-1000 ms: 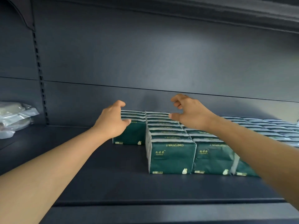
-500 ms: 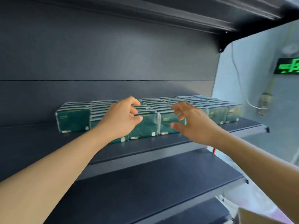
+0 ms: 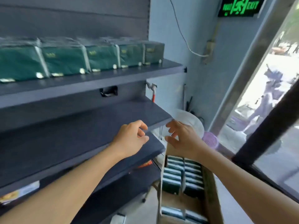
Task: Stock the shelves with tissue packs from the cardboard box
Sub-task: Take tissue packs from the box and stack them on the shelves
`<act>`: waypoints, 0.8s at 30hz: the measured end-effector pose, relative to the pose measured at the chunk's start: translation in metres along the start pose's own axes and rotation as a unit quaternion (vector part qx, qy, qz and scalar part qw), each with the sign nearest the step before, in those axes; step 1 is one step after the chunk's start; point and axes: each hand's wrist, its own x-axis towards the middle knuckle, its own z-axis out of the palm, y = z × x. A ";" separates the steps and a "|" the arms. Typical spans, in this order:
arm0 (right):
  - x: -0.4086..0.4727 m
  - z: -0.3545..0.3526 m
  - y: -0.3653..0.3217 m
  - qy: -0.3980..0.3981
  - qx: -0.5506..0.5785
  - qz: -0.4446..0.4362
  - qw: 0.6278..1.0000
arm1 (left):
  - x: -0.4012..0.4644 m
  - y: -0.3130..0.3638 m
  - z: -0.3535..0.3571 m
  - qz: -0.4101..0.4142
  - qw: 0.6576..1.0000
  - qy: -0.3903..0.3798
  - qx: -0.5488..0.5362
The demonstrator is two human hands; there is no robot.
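Note:
A row of green tissue packs (image 3: pixel 64 59) stands on the upper dark shelf (image 3: pixel 97 81). Below right, an open cardboard box (image 3: pixel 208 188) on the floor holds several more green packs (image 3: pixel 182 173) in two columns. My left hand (image 3: pixel 131 139) hovers over the corner of the middle shelf (image 3: pixel 80 135), fingers loosely curled, holding nothing. My right hand (image 3: pixel 182 138) hangs above the far end of the box, fingers spread and relaxed, empty. The two hands are a short gap apart.
A lower shelf (image 3: pixel 129 183) juts out beside the box. White bags (image 3: pixel 191 122) and a purple round object (image 3: pixel 210 140) sit behind the box by the wall. A glass door with a dark bar (image 3: pixel 267 126) is on the right. A green exit sign (image 3: pixel 239 6) hangs above.
My view has swung right and down from the stocked shelf to the box. Both empty hands have dropped from the tissue packs to above the box and middle shelf corner.

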 end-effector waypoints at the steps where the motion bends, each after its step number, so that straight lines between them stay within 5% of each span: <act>1: -0.009 0.003 0.018 -0.008 0.005 0.017 1.000 | 0.001 0.003 0.021 -0.006 1.000 -0.013 -0.004; 11: -0.081 0.065 0.155 -0.084 0.027 0.185 0.979 | 0.022 -0.002 0.196 -0.050 0.987 -0.155 -0.005; 24: -0.123 0.173 0.265 -0.195 0.039 0.337 0.920 | 0.038 -0.094 0.343 -0.112 0.938 -0.325 0.043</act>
